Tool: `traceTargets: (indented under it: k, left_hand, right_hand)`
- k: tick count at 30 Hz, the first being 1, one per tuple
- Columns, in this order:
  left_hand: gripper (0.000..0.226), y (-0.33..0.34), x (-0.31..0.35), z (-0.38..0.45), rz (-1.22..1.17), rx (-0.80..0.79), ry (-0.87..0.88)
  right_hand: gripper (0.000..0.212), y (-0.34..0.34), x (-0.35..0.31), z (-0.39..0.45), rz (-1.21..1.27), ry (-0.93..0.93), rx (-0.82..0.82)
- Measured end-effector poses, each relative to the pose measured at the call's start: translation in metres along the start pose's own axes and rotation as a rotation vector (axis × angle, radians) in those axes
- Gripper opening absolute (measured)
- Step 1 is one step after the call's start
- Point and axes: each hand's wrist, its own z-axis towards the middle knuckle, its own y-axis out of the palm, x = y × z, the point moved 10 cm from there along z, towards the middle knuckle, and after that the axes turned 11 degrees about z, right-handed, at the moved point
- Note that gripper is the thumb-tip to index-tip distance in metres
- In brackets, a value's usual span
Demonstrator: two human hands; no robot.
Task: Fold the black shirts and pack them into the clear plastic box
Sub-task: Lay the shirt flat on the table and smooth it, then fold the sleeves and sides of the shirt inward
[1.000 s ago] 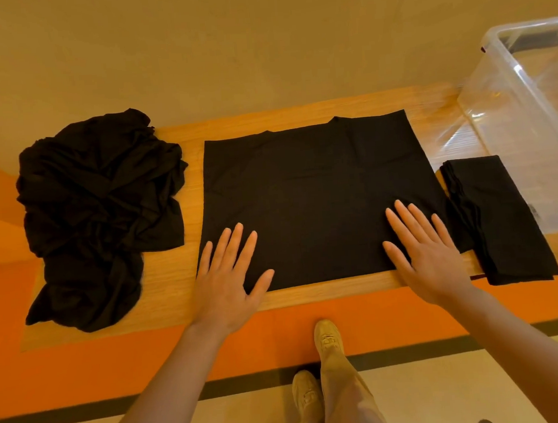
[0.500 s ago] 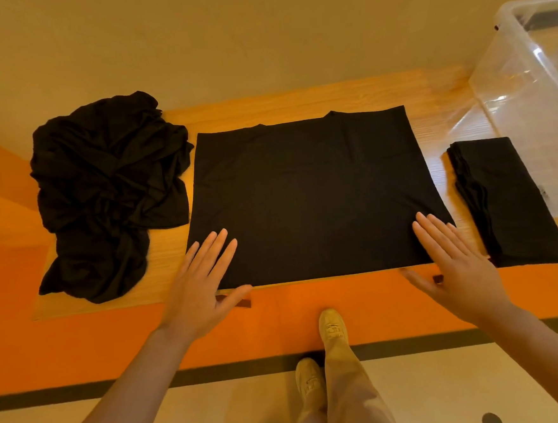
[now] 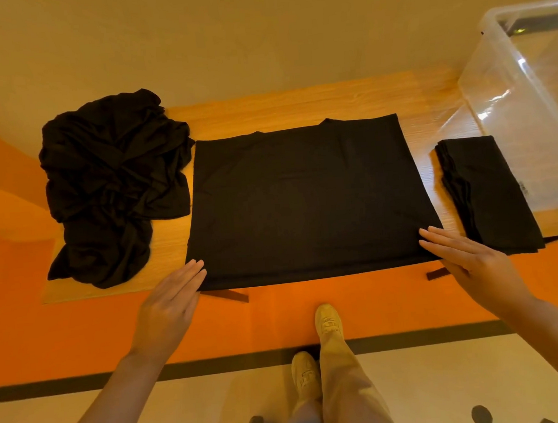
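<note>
— Both hands have slid outward to the near corners of the flat black shirt (image 3: 306, 199)!
— Left hand (image 3: 170, 309) and right hand (image 3: 469, 264): fingers straight, gripping nothing. Folded shirt (image 3: 491, 193) lies beside the clear box (image 3: 527, 95), tabletop's right edge.

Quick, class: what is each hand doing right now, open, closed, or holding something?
Left hand: open, fingertips at the flat shirt.
Right hand: open, fingertips at its other corner.

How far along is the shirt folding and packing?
Done: one folded shirt lies beside the clear box. In hand: a half-folded shirt, left hand and right hand at its near corners. Left: the crumpled pile, and packing.
</note>
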Motion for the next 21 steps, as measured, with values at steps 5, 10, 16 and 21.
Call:
traceTargets:
  k: [5,10,16,21]
  left_hand:
    - [0.024,-0.011,-0.034,-0.003,-0.383,-0.035,-0.447]
    - [0.020,-0.014,-0.062,-0.002,-0.805,-0.003,-0.868]
    - [0.015,-0.026,-0.082,0.037,-0.849,0.099,-0.959]
    - [0.016,-0.028,-0.100,0.093,-0.813,0.111,-0.928]
  right_hand:
    - [0.031,-0.018,0.007,0.000,0.145,0.170,-0.027]
    - [0.020,-0.044,0.013,0.018,0.493,0.413,0.115]
    - [0.013,-0.063,0.027,0.059,0.671,0.568,0.194]
    - [0.012,-0.076,0.051,0.110,0.793,0.638,0.246]
